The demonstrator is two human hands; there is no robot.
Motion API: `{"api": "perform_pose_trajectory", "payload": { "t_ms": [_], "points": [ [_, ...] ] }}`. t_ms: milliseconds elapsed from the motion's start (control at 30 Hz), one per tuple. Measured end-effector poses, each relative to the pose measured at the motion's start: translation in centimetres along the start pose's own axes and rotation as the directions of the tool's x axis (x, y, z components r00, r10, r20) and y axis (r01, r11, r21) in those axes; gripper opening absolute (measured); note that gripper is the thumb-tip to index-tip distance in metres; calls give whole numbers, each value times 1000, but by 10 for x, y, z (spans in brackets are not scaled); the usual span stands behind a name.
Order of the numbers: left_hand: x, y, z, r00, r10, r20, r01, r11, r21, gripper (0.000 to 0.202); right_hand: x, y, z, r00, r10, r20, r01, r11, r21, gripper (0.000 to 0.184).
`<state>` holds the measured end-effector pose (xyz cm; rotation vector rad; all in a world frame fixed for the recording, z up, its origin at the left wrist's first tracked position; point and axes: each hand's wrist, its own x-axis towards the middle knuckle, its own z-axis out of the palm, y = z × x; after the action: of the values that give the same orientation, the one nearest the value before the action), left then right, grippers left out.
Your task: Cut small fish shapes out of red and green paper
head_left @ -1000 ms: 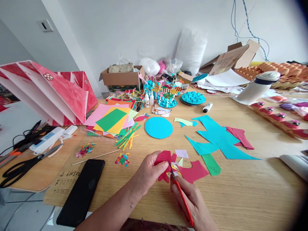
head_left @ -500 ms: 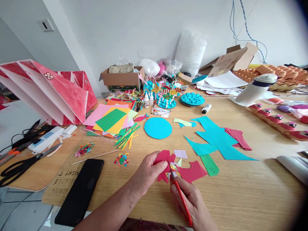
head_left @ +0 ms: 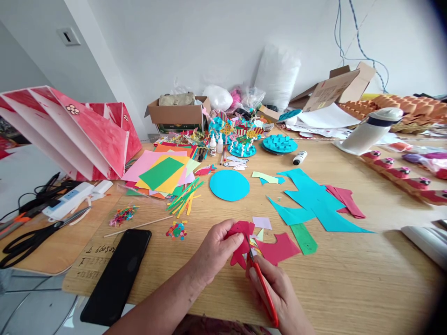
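Observation:
Between the thumb and fingers of my left hand (head_left: 220, 246) is a piece of red paper (head_left: 239, 257), cut with a wavy, tail-like lower end. My right hand (head_left: 275, 284) is closed round the red handles of a pair of scissors (head_left: 262, 284). Their blades meet the right edge of the red paper. Under and beside the blades lie small paper scraps, a larger red offcut (head_left: 280, 248) and a lilac paper piece (head_left: 261, 223). Beyond my hands lies a blue paper circle (head_left: 229, 185).
Blue offcuts (head_left: 314, 200) and a green piece (head_left: 303, 238) lie to the right. On the left are a black phone (head_left: 117, 277), a wooden stick (head_left: 138, 226), confetti (head_left: 177, 230), paper strips (head_left: 185, 197) and black scissors (head_left: 38, 237). Glue bottles (head_left: 213, 146) stand behind.
The red paper has turned slightly in my left hand, and its upper edge sits a little lower. The scissors remain at its right edge, with my right hand almost in place.

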<state>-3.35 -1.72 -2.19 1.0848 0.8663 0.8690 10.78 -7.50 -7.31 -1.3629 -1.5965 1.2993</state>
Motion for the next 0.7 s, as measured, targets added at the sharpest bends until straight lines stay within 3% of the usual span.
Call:
{"api": "perform_pose_trajectory", "payload": {
  "t_ms": [700],
  "points": [
    [-1, -5, -1, 1000, -11, -15, 10, 999, -38, 15, -4, -2, -2, 998, -56, -33, 54, 998, -40, 35]
  ]
}}
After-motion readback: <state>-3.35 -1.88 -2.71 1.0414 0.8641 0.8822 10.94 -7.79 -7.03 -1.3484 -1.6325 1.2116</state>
